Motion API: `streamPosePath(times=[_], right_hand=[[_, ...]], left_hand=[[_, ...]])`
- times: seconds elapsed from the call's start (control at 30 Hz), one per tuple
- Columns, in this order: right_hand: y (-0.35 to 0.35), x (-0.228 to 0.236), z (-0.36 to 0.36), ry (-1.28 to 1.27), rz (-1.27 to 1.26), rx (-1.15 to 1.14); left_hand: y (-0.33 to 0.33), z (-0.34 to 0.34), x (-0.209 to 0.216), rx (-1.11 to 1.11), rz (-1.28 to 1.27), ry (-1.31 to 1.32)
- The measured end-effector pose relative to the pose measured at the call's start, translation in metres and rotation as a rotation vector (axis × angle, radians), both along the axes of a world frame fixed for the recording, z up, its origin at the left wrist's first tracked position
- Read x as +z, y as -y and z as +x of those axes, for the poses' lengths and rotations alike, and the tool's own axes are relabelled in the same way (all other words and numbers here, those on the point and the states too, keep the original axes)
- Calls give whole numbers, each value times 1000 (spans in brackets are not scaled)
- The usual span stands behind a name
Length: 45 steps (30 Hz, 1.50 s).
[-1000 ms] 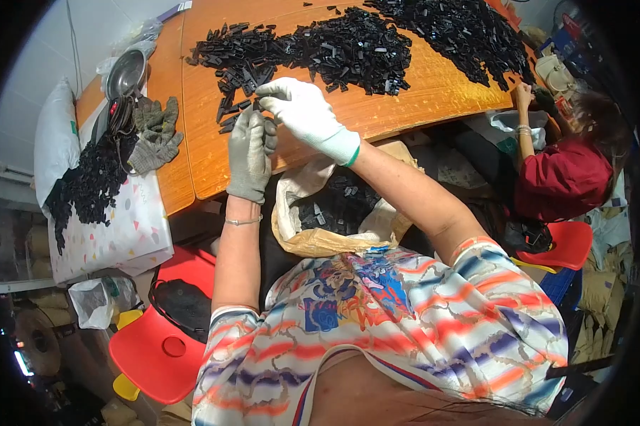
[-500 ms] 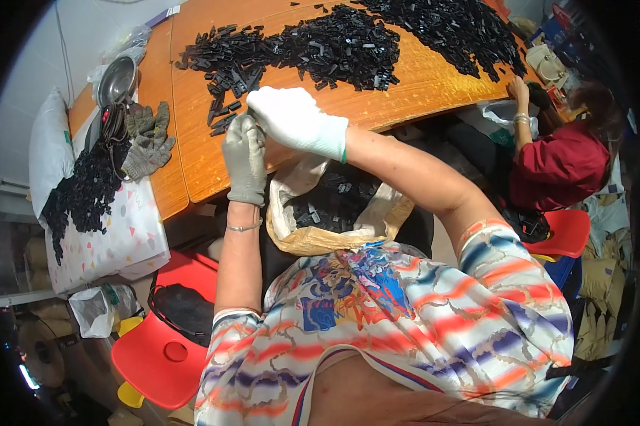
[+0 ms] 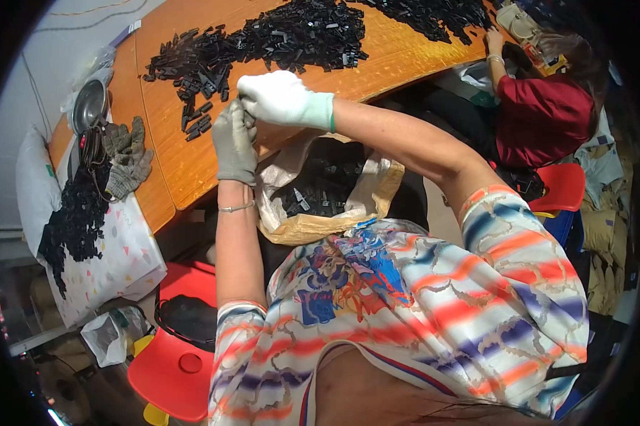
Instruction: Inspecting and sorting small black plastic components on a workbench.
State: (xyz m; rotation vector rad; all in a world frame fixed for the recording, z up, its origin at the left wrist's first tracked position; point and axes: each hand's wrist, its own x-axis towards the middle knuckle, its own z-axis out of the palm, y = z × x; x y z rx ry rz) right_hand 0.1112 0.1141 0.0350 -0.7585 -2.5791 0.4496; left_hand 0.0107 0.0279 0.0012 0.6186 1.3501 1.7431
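Observation:
My left hand (image 3: 234, 144), in a grey coated glove, is closed with its fingertips up against my right hand (image 3: 272, 98), which wears a white glove with a pale green cuff. Both are held together above the table's near edge. Whatever is pinched between them is too small or covered to make out. Just left of them, small black plastic pieces (image 3: 198, 122) lie loose on the orange wooden table (image 3: 157, 138). Below my hands a whitish-tan woven sack (image 3: 313, 227) sits open at my lap, with more black pieces (image 3: 325, 188) inside.
Large heaps of black pieces (image 3: 302, 35) cover the table's far side. At left are a metal bowl (image 3: 90, 105), grey work gloves (image 3: 128, 160) and a black pile (image 3: 79, 213) on a patterned sheet. A person in a red shirt (image 3: 543, 117) sits at right. A red chair (image 3: 171, 376) stands lower left.
The whole view has shifted, so the table and heaps appear farther left and higher. My hands stay pressed together at nearly the same spot over the table edge.

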Motion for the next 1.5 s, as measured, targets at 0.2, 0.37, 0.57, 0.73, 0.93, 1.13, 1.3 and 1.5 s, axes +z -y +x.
streamPosePath(times=[0.2, 0.37, 0.57, 0.73, 0.93, 1.13, 1.3, 1.5], right_hand=[[-11, -6, 21, -155, -691, 42], [-41, -44, 42, -302, -383, 554], [26, -31, 50, -181, -727, 69], [-5, -32, 54, 107, -600, 268], [-77, -40, 34, 135, -27, -261], [-89, -50, 19, 192, 18, -308], [-88, -52, 15, 275, 80, -246], [-70, -50, 25, 268, 201, -166]], left_hand=[[22, -2, -8, -146, 8, 138], [31, 21, -13, -240, -7, 260], [65, 43, -35, -294, -28, 437], [86, 45, -56, -347, -73, -127], [83, 21, -30, -88, -244, -860], [49, -49, -22, 222, -501, -1306], [24, -87, -27, 220, -658, -1369], [12, -76, -14, 158, -703, -1314]])
